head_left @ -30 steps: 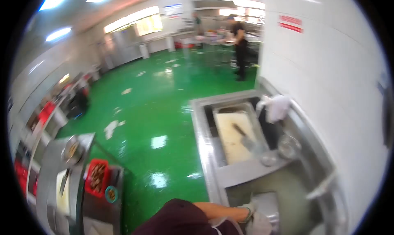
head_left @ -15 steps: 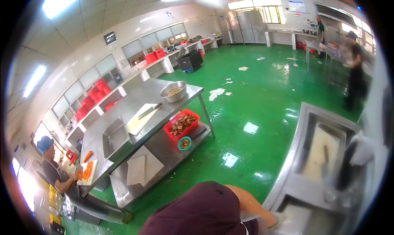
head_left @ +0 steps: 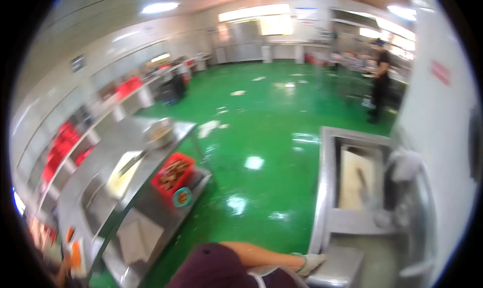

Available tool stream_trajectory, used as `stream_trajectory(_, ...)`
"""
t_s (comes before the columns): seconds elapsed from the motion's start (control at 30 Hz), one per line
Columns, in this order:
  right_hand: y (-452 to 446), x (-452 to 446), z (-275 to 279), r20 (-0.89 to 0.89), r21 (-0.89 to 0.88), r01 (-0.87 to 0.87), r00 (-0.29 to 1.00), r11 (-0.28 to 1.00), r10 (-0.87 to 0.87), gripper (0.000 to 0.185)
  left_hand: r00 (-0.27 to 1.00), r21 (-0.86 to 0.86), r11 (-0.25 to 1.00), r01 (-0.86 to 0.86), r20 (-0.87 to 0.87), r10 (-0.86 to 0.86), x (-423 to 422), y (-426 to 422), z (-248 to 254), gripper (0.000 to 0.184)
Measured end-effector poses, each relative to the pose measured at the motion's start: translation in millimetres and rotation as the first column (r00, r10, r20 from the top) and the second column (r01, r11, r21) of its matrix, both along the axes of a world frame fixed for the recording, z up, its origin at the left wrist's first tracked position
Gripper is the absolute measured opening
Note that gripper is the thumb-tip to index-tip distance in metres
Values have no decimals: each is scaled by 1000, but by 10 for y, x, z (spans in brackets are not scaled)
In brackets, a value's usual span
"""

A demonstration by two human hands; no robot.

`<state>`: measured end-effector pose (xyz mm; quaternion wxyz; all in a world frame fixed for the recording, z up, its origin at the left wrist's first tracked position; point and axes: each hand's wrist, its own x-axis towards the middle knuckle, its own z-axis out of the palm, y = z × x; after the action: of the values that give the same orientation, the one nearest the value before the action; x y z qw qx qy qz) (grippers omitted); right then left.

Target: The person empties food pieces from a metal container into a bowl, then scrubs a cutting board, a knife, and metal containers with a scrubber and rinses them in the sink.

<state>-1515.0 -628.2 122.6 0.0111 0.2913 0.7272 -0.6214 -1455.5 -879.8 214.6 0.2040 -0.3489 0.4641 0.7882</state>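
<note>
My left hand [head_left: 313, 263], in a whitish glove, reaches out from a short dark maroon sleeve [head_left: 211, 265] at the bottom of the view. Its fingers close on the near-left edge of a stainless-steel pan [head_left: 338, 269] with rounded corners, which lies over the left side of the near sink basin [head_left: 382, 258]. What the pan holds, if anything, does not show. Beyond it, the far basin holds a pale cutting board [head_left: 350, 185] with a knife [head_left: 362, 181] lying on it. My right hand is out of the view.
At left, a steel table [head_left: 113, 137] carries a metal bowl [head_left: 160, 133] and a board with a knife. A red basket [head_left: 172, 174] of brown food pieces sits on its lower shelf. One co-worker [head_left: 381, 79] stands far right; another's hand is by carrots at lower left.
The view has swung right and blurred, so the table has shifted left. The steel pan now shows beside my left hand over the near basin, where open basin showed before.
</note>
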Motion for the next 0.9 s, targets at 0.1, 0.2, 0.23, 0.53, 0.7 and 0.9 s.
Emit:
stream_trajectory(0.1,-91,261,71,43,-158,110,994,981,-104,49,1000,48,999,13,-21,-12,70,-66,-141,50)
stream_trajectory(0.2,-96,563,148,67,-249,167,986,954,-155,49,992,158,987,44,-120,-25,186,-71,-167,52)
stream_trajectory(0.23,-86,643,161,69,-272,181,983,945,-169,50,986,203,977,65,-165,-31,183,-113,-80,52)
stream_trajectory(0.53,23,1071,206,98,-406,267,964,874,-249,51,878,-111,930,352,-305,-369,44,-415,307,58)
stream_trajectory(0.7,108,1091,218,107,-452,284,959,846,-264,52,779,-573,779,255,-356,-516,-425,-253,345,59)
stream_trajectory(0.9,236,1061,166,148,-481,321,947,816,-285,54,601,-716,631,298,-373,-707,-969,135,770,57)
